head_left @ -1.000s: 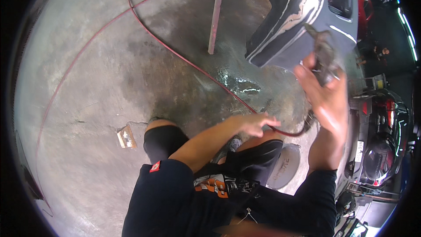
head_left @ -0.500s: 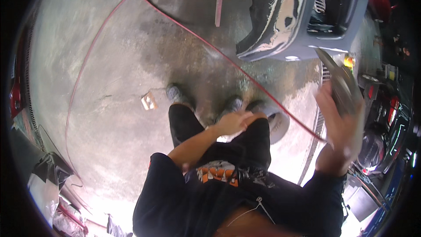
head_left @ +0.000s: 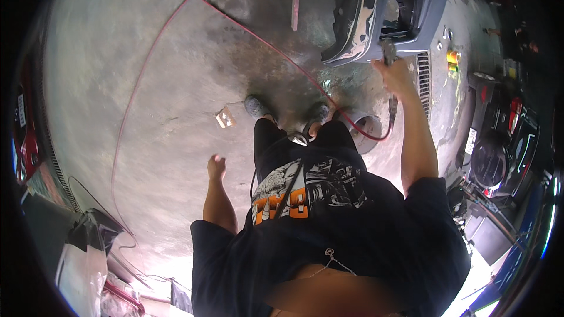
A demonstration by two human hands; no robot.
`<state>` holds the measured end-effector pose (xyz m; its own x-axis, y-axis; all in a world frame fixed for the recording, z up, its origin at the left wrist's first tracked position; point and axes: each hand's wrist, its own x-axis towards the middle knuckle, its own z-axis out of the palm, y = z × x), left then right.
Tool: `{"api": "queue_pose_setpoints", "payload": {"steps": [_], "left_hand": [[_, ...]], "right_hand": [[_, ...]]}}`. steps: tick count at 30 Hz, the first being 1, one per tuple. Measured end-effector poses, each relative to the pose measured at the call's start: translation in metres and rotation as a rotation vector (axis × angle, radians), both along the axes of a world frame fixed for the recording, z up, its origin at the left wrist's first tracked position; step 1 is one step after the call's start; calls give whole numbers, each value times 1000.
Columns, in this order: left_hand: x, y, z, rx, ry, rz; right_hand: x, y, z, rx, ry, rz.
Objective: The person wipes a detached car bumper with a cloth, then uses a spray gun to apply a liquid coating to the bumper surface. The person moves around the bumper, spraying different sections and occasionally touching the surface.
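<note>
My right hand (head_left: 397, 77) is closed around a dark, long-bodied air tool (head_left: 389, 51), held out in front to the right. A red air hose (head_left: 276, 53) joins the tool's lower end. Just past the tool's tip stands a grey car bumper (head_left: 405, 44) with tan filler patches and an open grille area. Whether the tool touches the bumper I cannot tell. My left hand (head_left: 217, 167) hangs away from my body over the floor at the left, its fingers loosely curled, with nothing visible in them.
A round pale container (head_left: 367, 129) stands by my right leg under the hose. A small piece of cardboard (head_left: 225, 117) lies left of my feet. Floor grates (head_left: 423, 85) run along the right. A dark vehicle (head_left: 499, 152) stands far right; a red one (head_left: 26, 141) at the left.
My right hand has swung forward and left with the air tool, toward the bumper. My left hand has moved from in front of my legs out to the left.
</note>
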<state>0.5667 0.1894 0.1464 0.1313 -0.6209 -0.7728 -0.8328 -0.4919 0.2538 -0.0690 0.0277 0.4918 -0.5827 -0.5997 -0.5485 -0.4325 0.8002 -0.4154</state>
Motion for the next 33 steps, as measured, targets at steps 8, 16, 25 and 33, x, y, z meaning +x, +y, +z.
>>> {"api": "queue_pose_setpoints", "payload": {"steps": [8, 16, 25, 33], "left_hand": [[33, -51, 52, 131, 252, 601], [-21, -193, 122, -83, 443, 505], [33, -269, 126, 102, 174, 293], [16, -447, 181, 5, 86, 253]], "right_hand": [[15, -63, 55, -300, 181, -41], [30, -69, 30, -16, 15, -64], [30, -169, 60, -585, 232, -263], [64, -241, 61, -676, 271, -391]]}}
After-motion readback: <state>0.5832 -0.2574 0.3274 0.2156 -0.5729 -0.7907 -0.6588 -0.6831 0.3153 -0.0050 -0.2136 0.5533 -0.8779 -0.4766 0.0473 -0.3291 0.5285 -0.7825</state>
